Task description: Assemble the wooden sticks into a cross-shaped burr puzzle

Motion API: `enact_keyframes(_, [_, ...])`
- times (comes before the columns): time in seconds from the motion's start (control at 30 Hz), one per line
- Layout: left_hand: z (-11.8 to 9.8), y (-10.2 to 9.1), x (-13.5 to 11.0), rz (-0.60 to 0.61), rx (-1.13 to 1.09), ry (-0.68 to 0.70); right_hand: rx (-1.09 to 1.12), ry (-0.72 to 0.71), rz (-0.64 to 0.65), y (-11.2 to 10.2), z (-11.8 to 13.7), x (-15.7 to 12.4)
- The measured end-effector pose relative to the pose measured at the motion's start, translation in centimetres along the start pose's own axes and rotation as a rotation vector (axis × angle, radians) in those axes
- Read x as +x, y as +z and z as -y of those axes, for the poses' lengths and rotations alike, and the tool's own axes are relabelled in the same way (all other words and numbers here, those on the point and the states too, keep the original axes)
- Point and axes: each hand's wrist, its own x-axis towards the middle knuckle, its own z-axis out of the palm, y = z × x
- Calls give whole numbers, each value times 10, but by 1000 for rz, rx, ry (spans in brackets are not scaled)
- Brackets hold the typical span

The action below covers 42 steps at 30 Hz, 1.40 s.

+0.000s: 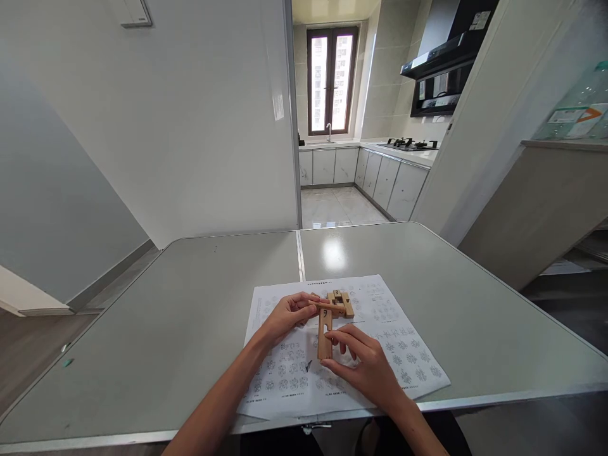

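Observation:
My left hand (292,313) pinches the left end of a slim wooden puzzle piece (332,307), which lies roughly crosswise. Between the fingers of my right hand (363,361) is a notched wooden puzzle piece (325,345), pointing away from me, with a dark mark near its far end. The two pieces meet or overlap there; I cannot tell whether they interlock. Just behind them, more wooden puzzle pieces (349,304) lie close together on a printed sheet (408,345) covered with small diagrams, one bearing a dark mark. The fingers partly hide the held pieces.
The sheet lies on a grey-green table (190,329) with a pale seam and metal edge. A small green scrap (67,363) is near the left edge. A white wall (213,126) stands beyond, and a plastic bottle (582,107) sits on a ledge at right.

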Motion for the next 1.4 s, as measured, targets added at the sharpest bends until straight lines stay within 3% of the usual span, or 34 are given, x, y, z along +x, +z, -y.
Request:
enact_keyframes(0.8, [-9,3,-5,144,30,56,23,10,22,1,-1,-1])
enact_keyframes(1.4, [-9,2,-5,94,47,17,29,73,-12,9,-11,-6])
